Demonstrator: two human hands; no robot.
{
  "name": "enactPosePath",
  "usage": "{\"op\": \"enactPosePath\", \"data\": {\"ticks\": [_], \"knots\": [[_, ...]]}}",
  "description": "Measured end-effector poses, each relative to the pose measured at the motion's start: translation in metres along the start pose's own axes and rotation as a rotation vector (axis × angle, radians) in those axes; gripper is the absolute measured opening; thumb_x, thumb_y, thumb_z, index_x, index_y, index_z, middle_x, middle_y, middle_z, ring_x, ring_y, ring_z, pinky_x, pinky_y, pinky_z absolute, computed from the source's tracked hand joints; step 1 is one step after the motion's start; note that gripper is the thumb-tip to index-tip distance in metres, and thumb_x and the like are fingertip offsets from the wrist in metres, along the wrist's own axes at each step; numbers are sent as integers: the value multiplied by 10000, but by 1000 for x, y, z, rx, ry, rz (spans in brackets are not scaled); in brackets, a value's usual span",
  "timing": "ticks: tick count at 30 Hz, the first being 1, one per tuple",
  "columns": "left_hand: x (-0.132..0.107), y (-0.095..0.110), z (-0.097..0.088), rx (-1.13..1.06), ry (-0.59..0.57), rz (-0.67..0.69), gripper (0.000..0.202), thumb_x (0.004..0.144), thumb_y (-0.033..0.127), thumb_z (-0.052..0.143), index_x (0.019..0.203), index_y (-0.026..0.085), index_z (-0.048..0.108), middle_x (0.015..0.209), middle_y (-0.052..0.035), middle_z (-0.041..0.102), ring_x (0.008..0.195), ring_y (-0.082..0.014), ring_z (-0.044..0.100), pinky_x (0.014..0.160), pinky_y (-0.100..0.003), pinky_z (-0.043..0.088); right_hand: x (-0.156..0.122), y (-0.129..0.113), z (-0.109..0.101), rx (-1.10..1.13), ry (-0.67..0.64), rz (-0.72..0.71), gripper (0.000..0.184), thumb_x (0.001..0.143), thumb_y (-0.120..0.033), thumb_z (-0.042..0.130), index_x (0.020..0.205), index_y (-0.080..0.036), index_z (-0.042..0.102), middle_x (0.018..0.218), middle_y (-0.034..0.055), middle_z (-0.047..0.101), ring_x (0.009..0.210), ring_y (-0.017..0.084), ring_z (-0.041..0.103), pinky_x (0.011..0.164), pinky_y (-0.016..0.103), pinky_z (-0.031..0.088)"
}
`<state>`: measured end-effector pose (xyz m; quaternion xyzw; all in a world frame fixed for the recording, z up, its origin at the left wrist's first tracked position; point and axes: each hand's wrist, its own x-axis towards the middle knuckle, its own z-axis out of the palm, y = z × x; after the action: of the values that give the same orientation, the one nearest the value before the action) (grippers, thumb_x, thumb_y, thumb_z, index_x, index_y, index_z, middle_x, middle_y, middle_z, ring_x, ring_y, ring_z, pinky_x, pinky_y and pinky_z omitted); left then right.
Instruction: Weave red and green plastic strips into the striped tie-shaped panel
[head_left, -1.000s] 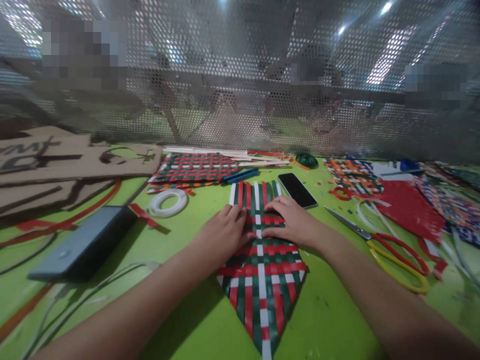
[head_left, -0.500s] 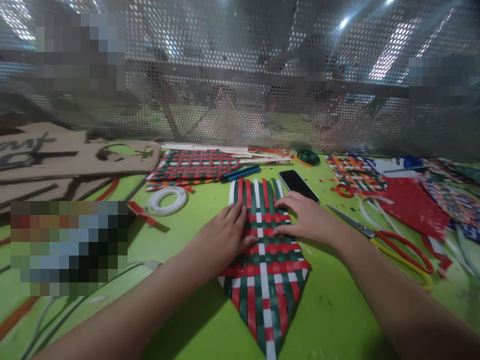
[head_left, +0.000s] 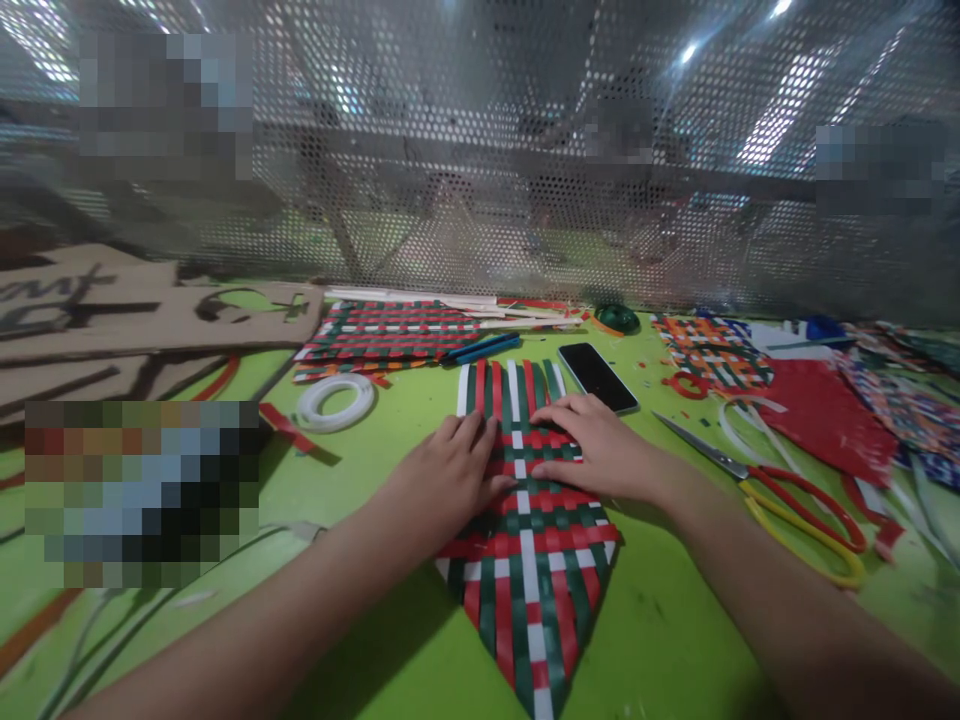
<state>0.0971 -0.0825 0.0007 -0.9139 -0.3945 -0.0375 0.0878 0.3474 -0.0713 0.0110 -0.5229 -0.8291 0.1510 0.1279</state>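
Note:
A woven mat (head_left: 527, 545) of red, green and white strips lies on the green table. Its near end comes to a point, and loose strip ends stick out at the far end. My left hand (head_left: 456, 475) rests on the mat's left side, fingers stretched out and thumb on the weave. On the right side, my right hand (head_left: 604, 450) touches the mat with thumb and fingers apart. Neither hand grips anything that I can see. Just beyond the right hand is a black-screened phone (head_left: 598, 376).
Scissors (head_left: 750, 470) with red and yellow handles lie at right, near a red sheet (head_left: 821, 410). A white ring-shaped roll (head_left: 335, 403), another woven piece (head_left: 386, 330) and cut cardboard (head_left: 172, 315) are at left. A perforated metal screen (head_left: 465, 180) stands behind.
My right hand has slid slightly left, further onto the mat. My left hand and the mat look almost unmoved.

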Motion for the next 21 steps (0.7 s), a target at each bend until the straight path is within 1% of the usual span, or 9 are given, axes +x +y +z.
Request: {"op": "enactPosePath", "data": {"ticks": [2,4,6,8,9,12,15,19,21], "knots": [[0,1,-1,22,-13,-7,638,1035,541,419,1436,65,556,1416,-235,592,1233,-370,564,1024,-473,466,0,0,-1,18,0,0,540,815,-531,772,1298,-327,641,1286,93,614,1237,347,542,1060,547,468],[0,1,-2,33,-26,-13,666,1035,556,401,1447,54,546,1434,-235,581,1232,-375,565,1018,-473,474,1,0,-1,55,38,17,555,822,-539,762,1309,-310,629,1308,97,612,1248,335,548,1063,530,475],[0,1,-3,34,-36,-19,684,1033,569,391,1463,55,532,1448,-230,573,1241,-380,560,1022,-477,476,3,2,2,87,111,49,481,916,-514,660,1336,-284,609,1329,103,614,1252,309,561,1068,506,479],[1,2,-3,25,-45,-31,689,1032,576,387,1471,64,527,1452,-222,572,1244,-378,559,1027,-476,475,7,4,6,64,180,69,397,1002,-419,535,1354,-250,607,1331,112,623,1249,288,572,1081,492,470],[1,2,-4,17,-48,-38,688,1032,576,388,1472,67,526,1452,-219,573,1245,-377,559,1028,-475,475,10,6,9,36,204,71,388,1016,-369,502,1362,-232,611,1340,117,626,1255,286,569,1092,492,460],[1,3,-5,-9,-41,-41,661,1035,551,407,1468,68,531,1449,-228,573,1264,-378,551,1035,-480,468,15,8,16,-31,225,57,428,1009,-298,494,1407,-182,601,1407,125,618,1299,298,541,1129,504,428],[1,3,-6,-31,-37,-44,639,1031,538,433,1460,78,541,1446,-235,573,1272,-379,551,1037,-492,465,19,9,19,-35,228,52,463,1016,-261,459,1450,-148,572,1426,128,626,1305,291,549,1128,505,436],[0,4,-7,-34,-45,-52,647,1036,534,421,1470,66,527,1464,-238,555,1291,-379,542,1050,-496,461,21,10,21,-100,259,66,461,1005,-227,447,1411,-92,618,1457,189,592,1332,318,541,1147,525,411],[1,4,-8,-36,-54,-60,658,1034,539,422,1475,62,521,1466,-234,553,1284,-375,546,1051,-490,465,22,11,22,-127,277,66,451,1004,-232,446,1386,-98,647,1475,207,570,1337,338,537,1142,549,409]]}}
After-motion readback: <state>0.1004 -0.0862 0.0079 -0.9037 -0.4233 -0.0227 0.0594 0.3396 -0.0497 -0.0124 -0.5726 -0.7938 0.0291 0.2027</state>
